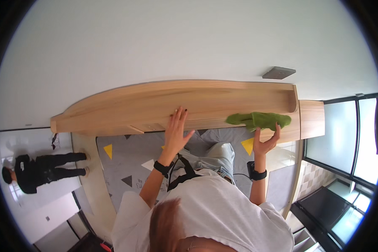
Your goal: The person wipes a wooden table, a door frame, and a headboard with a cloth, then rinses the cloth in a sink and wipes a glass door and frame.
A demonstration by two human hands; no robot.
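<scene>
The green cloth lay on the long wooden shelf, near the shelf's right end, its long axis running along the shelf's length. It looked soft, fuzzy and crumpled into a stretched lump. The right hand held its lower edge, grip closed on the fabric. The left hand pressed flat against the shelf's smooth, pale-grained front, fingers spread, well left of the cloth.

The wooden headboard shelf runs across the middle. On its right part lies the cloth, with the right hand touching it from below. The left hand rests flat against the shelf's front, left of the cloth. The bed lies below the shelf; another person stands far left of it.
</scene>
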